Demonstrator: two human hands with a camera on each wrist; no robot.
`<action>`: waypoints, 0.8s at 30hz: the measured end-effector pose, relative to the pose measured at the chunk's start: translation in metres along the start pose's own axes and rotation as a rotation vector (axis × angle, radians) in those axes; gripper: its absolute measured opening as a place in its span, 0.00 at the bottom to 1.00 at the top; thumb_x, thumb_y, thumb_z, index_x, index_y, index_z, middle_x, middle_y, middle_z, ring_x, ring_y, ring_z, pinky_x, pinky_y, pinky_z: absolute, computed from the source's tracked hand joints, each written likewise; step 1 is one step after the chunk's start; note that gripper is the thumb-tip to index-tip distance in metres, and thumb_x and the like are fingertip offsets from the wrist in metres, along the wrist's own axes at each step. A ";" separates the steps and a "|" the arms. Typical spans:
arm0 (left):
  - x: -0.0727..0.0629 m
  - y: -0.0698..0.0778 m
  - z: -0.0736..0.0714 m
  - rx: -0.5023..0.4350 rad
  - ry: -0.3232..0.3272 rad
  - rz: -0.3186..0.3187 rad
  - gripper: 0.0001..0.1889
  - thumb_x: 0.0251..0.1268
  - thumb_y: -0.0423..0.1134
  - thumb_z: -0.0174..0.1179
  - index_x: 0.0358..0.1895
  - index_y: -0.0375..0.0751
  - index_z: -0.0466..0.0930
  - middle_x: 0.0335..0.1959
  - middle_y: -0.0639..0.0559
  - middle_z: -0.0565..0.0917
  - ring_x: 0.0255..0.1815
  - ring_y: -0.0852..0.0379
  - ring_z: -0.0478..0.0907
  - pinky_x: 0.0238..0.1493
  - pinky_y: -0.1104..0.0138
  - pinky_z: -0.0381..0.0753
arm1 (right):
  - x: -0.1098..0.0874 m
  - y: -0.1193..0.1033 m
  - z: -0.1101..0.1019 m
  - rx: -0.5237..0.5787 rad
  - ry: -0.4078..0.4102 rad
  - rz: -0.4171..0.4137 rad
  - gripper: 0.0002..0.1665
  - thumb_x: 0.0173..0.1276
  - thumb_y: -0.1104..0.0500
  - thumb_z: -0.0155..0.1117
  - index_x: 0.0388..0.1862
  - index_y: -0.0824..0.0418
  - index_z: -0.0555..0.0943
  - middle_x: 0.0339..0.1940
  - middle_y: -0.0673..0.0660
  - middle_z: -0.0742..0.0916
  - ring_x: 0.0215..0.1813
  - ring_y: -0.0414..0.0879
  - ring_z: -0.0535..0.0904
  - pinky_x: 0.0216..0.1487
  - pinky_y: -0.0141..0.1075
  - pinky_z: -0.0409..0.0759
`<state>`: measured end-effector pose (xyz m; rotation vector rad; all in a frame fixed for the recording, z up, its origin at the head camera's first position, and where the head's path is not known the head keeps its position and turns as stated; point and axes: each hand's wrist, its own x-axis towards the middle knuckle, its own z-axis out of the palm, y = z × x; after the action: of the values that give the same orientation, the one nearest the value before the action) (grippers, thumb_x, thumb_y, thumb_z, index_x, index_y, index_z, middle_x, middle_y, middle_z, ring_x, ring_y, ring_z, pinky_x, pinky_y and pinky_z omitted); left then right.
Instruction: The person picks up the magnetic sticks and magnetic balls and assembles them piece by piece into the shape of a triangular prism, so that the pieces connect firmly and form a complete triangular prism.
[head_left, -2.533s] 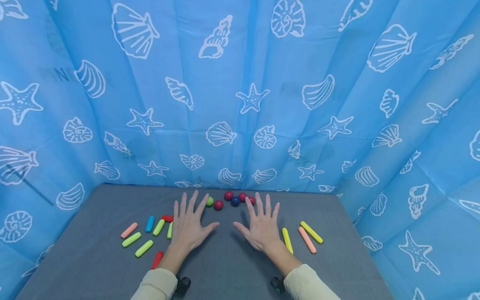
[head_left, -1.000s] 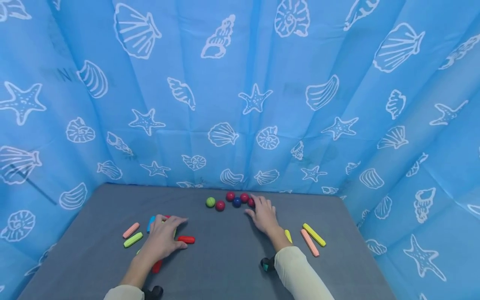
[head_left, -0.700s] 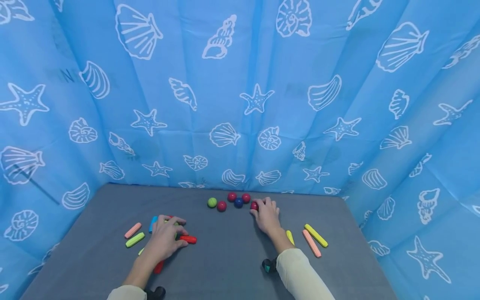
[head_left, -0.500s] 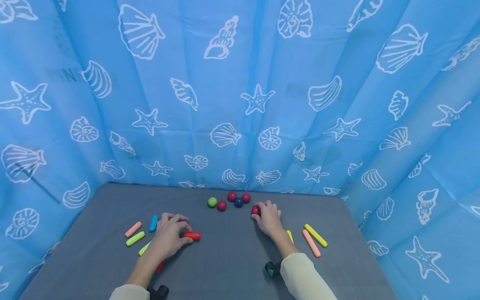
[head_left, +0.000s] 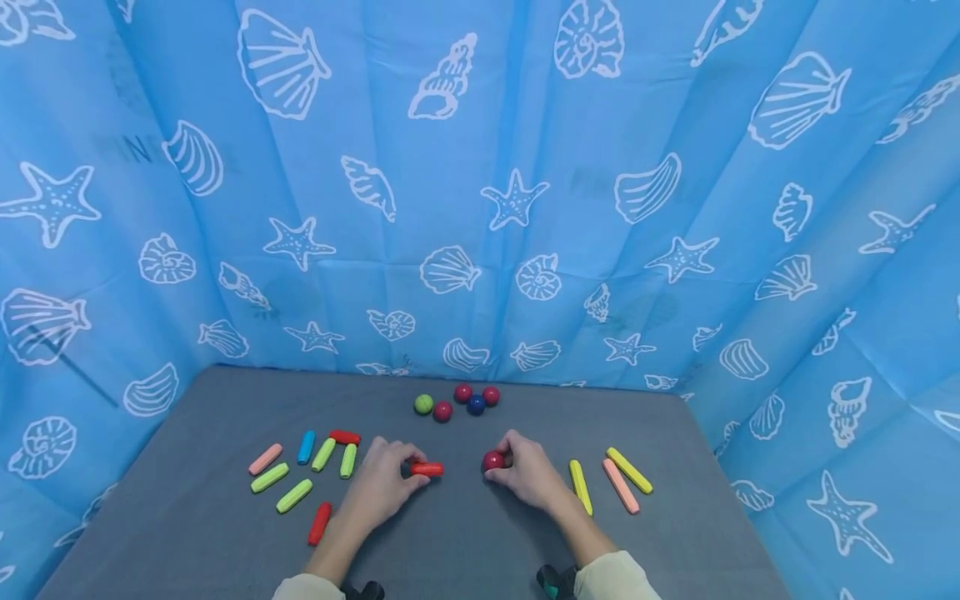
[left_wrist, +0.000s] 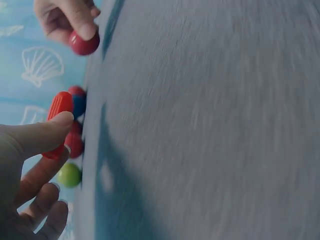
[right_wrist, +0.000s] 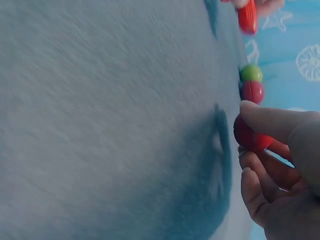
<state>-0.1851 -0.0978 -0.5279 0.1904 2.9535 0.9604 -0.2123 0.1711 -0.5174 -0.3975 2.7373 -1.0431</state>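
Note:
In the head view my left hand (head_left: pixel 384 479) pinches a short, chunky red stick (head_left: pixel 427 469) between thumb and fingers. The left wrist view shows that red stick (left_wrist: pixel 61 107) with grooved sides, tilted, held up above the grey cloth. Across a gap to the right, my right hand (head_left: pixel 527 468) grips a small, shiny red ball (head_left: pixel 492 461). Thumb and fingertips press on opposite sides of this red ball (right_wrist: pixel 248 134) in the right wrist view, and its shadow falls on the cloth. The two held things face each other near the table's middle.
Behind the hands lie a green ball (head_left: pixel 423 404), a blue ball (head_left: pixel 476 405) and several red balls (head_left: pixel 443 412). Several coloured sticks (head_left: pixel 294 496) are scattered at left. Two yellow sticks (head_left: pixel 630 469) and a salmon stick (head_left: pixel 621 486) lie right. A blue shell-print curtain (head_left: pixel 450 208) hangs behind.
My left hand has taken a red stick from the left group and moved right with it. My right hand has taken the rightmost red ball and drawn it nearer and slightly left.

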 end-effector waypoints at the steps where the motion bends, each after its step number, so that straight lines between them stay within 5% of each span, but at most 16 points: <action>1: 0.000 0.002 0.003 -0.001 -0.007 0.002 0.13 0.54 0.47 0.78 0.42 0.58 0.88 0.37 0.61 0.84 0.41 0.57 0.68 0.38 0.64 0.71 | -0.003 -0.001 0.001 0.006 -0.009 -0.003 0.20 0.62 0.56 0.78 0.47 0.57 0.77 0.40 0.52 0.86 0.40 0.41 0.79 0.40 0.32 0.80; 8: 0.002 0.018 0.021 -0.006 -0.058 0.009 0.12 0.53 0.47 0.78 0.41 0.58 0.88 0.34 0.61 0.81 0.42 0.57 0.68 0.39 0.64 0.72 | -0.017 -0.002 0.011 -0.004 -0.064 -0.048 0.28 0.64 0.51 0.76 0.62 0.54 0.81 0.49 0.49 0.87 0.46 0.40 0.80 0.48 0.36 0.82; 24: 0.000 0.025 0.034 -0.013 -0.062 0.089 0.12 0.52 0.50 0.78 0.38 0.58 0.87 0.34 0.65 0.82 0.38 0.61 0.66 0.38 0.68 0.68 | -0.028 0.000 0.026 -0.017 -0.010 -0.096 0.22 0.64 0.49 0.76 0.55 0.53 0.86 0.43 0.46 0.83 0.41 0.38 0.74 0.41 0.29 0.71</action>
<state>-0.1804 -0.0577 -0.5408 0.3481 2.9041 0.9645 -0.1786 0.1639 -0.5344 -0.5398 2.7441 -1.0374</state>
